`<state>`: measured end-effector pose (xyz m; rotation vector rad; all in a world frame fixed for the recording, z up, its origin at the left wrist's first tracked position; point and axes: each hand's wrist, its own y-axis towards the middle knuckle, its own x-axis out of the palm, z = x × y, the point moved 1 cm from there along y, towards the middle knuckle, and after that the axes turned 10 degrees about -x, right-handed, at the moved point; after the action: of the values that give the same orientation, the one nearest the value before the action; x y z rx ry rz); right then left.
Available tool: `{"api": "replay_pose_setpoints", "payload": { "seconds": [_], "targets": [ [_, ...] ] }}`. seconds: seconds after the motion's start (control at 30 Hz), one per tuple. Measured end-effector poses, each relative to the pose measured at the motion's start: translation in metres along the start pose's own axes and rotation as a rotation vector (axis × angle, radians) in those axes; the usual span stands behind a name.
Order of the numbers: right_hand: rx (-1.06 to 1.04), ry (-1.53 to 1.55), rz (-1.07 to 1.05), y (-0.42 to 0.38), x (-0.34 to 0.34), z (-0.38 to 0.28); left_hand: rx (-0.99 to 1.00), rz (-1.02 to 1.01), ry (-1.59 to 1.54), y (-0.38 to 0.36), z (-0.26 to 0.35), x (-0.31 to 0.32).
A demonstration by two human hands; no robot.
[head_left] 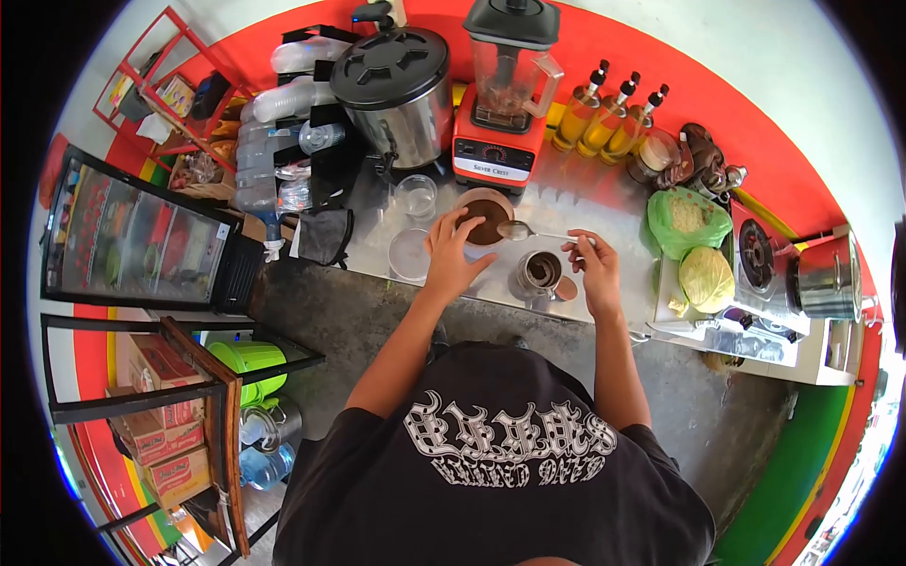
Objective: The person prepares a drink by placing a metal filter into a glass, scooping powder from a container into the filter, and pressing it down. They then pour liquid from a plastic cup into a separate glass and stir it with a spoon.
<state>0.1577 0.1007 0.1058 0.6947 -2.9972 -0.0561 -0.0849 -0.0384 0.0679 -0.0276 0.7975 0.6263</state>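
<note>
My right hand [593, 261] pinches the handle of a metal spoon [514, 230], whose bowl is at the right rim of a round plastic tub [481, 253]. Brown powder [487, 224] lies inside the tub. My left hand [451, 255] grips the tub's left side, fingers spread along the rim and thumb toward the front. Just below the spoon, near the counter edge, stands a small metal pot [525, 275] with dark brown contents. A small brown round piece [566, 289] is beside it. Left of the tub are a clear round lid [408, 255] and a clear cup [416, 197].
A red blender [497, 156] and a steel dispenser [401, 113] stand behind the tub. Oil bottles [601, 127] line the wall. To the right are a green bag [687, 223], a cabbage [706, 278] and a stove with a steel pot [828, 276]. A glass-door fridge [137, 231] stands left.
</note>
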Motion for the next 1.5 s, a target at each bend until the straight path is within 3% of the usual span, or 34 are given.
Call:
{"api": "replay_pose_setpoints", "payload": {
  "seconds": [0.2,0.3,0.37,0.47,0.5,0.53,0.7,0.83,0.93,1.2,1.27,1.33,1.4,1.43,1.5],
  "targets": [
    [0.089,-0.056,-0.105,0.031,0.041,0.009,-0.085,-0.023,0.007,0.0,-0.006,-0.021],
    [0.041,-0.111,-0.209,0.04,0.051,0.018,-0.022,0.0,-0.037,0.0,-0.006,-0.022],
    [0.026,-0.15,-0.22,0.044,0.052,0.022,0.138,0.053,-0.208,0.0,-0.007,-0.019],
    [0.005,-0.311,-0.255,0.047,0.039,0.015,0.169,0.003,-0.285,-0.007,0.011,-0.017],
    [-0.087,-0.381,-0.256,0.046,0.032,0.011,0.164,-0.008,-0.281,-0.011,0.013,-0.013],
    [-0.18,-0.451,-0.257,0.044,0.026,0.004,0.147,-0.051,-0.323,-0.015,0.014,-0.008],
    [-0.181,-0.507,-0.174,0.008,-0.019,-0.001,0.06,-0.143,-0.363,-0.043,0.015,0.02],
    [0.119,-0.514,-0.353,-0.025,-0.044,0.015,-0.149,-0.228,-0.39,-0.067,0.006,0.046],
    [0.095,-0.464,-0.416,-0.044,-0.047,0.025,-0.222,-0.282,-0.406,-0.074,0.002,0.073],
    [-0.078,-0.67,-0.226,-0.069,-0.013,0.068,-0.247,-0.27,-0.418,-0.055,0.003,0.135],
    [-0.118,-0.632,-0.149,-0.071,-0.01,0.074,-0.197,-0.273,-0.215,-0.056,-0.002,0.145],
    [-0.161,-0.686,-0.104,-0.072,-0.008,0.064,-0.217,-0.202,-0.386,-0.054,-0.001,0.154],
    [-0.204,-0.638,-0.085,-0.072,-0.006,0.061,-0.186,-0.197,-0.233,-0.052,-0.001,0.158],
    [-0.208,-0.641,-0.09,-0.071,-0.006,0.063,-0.188,-0.191,-0.236,-0.052,0.0,0.159],
    [-0.015,-0.366,-0.167,-0.065,-0.004,0.073,-0.189,-0.262,-0.069,-0.05,0.0,0.162]
  ]
}}
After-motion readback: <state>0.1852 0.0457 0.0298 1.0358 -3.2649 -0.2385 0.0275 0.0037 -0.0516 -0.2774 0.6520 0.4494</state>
